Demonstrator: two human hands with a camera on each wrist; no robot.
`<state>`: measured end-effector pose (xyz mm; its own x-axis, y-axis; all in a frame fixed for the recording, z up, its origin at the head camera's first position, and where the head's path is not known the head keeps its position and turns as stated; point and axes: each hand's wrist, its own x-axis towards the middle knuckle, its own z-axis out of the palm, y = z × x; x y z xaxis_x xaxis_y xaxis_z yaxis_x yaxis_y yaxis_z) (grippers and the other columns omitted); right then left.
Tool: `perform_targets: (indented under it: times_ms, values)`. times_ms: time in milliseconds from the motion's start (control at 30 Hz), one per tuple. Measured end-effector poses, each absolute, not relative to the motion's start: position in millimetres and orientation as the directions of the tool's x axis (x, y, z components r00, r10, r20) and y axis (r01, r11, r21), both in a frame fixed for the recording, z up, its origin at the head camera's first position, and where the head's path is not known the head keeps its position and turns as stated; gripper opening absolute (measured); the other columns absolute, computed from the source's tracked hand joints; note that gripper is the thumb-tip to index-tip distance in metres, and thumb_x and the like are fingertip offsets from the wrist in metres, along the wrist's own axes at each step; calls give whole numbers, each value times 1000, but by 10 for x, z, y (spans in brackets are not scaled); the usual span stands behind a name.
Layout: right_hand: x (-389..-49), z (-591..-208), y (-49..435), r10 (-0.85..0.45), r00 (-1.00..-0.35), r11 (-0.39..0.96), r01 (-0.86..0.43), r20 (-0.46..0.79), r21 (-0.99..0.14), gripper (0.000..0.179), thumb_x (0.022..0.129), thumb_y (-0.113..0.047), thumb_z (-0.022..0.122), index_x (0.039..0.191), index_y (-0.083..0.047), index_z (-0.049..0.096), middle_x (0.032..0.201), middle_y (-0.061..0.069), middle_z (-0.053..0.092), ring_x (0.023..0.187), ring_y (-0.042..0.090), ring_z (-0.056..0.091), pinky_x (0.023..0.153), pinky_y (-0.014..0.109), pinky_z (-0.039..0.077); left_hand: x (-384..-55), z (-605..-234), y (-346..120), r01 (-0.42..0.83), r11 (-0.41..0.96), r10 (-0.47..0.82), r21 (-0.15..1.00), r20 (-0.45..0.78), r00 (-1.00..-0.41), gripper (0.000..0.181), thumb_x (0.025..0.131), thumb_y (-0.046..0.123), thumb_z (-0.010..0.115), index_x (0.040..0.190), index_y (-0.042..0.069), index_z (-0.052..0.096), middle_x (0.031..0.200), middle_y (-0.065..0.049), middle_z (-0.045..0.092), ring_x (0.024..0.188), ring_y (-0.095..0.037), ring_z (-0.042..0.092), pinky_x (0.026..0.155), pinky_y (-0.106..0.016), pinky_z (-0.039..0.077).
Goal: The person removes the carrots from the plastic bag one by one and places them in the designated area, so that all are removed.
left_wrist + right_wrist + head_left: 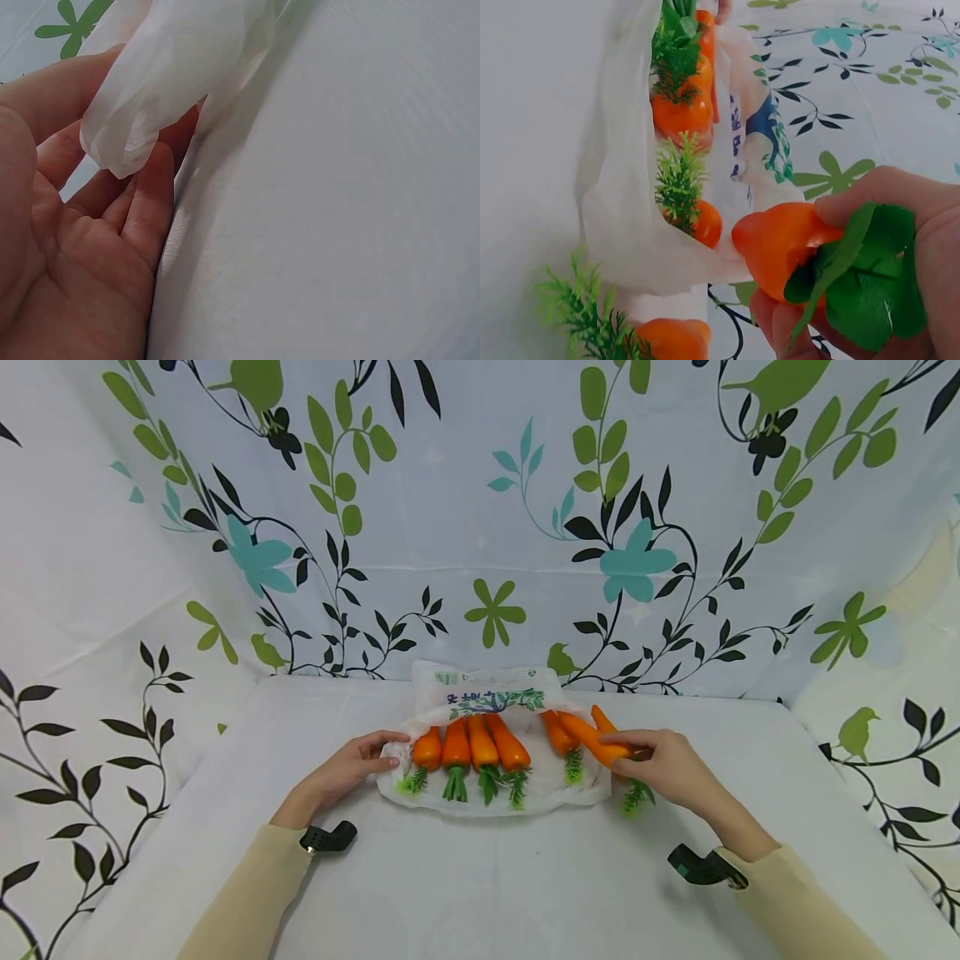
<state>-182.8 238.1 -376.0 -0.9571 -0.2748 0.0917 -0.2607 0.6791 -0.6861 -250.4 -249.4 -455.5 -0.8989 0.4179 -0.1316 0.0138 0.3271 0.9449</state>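
Observation:
A white plastic bag (450, 804) with printed lettering lies on the table, its mouth spread wide. Several orange carrots (455, 745) with green tops rest in it, one (559, 735) set apart toward the right. At the bag's left edge, my left hand (341, 772) holds the thin plastic (150, 112) between thumb and curled fingers. My right hand (667, 766) grips a carrot (776, 244) near its leafy end, at the bag's right edge. Another carrot (675, 337) with feathery greens lies just outside the bag, partly hidden beneath that hand in the head view.
The white table (487, 893) extends in front of the bag and to both sides. Behind it hangs a patterned cloth (450, 527) with leaves and flowers. A dark wrist device (330, 837) sits on each forearm.

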Motion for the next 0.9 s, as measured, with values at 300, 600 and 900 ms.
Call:
perform_targets:
  times_ms: [300, 600, 900]
  values:
    - [-1774, -3778, 2560, -331, -939, 632, -296, 96, -716, 31, 91, -14, 73, 121, -13, 72, 124, 13, 65, 99, 25, 61, 81, 23, 53, -2500, -4547, -2497, 11, 324, 412, 946, -131, -902, 47, 96, 23, 68, 139, 9, 56, 151, -13, 41, 128, -30, 40, 111, -43, 31]
    - [-1680, -3781, 2791, -350, -934, 571, -275, 73, -773, 35, 93, -16, 71, 127, -11, 68, 131, 16, 62, 103, 26, 60, 80, 25, 55, -2499, -4542, -2498, 2, 314, 417, 949, -136, -899, 47, 96, 23, 68, 139, 10, 55, 151, -13, 41, 129, -30, 41, 111, -45, 32]
    - [-1602, -3773, 3026, -339, -938, 544, -262, 78, -797, 35, 96, -9, 66, 130, -5, 65, 136, 20, 58, 103, 13, 60, 82, 23, 54, -2496, -4554, -2496, -5, 333, 405, 943, -148, -902, 46, 96, 24, 68, 139, 12, 56, 149, -12, 43, 124, -29, 42, 109, -40, 34]
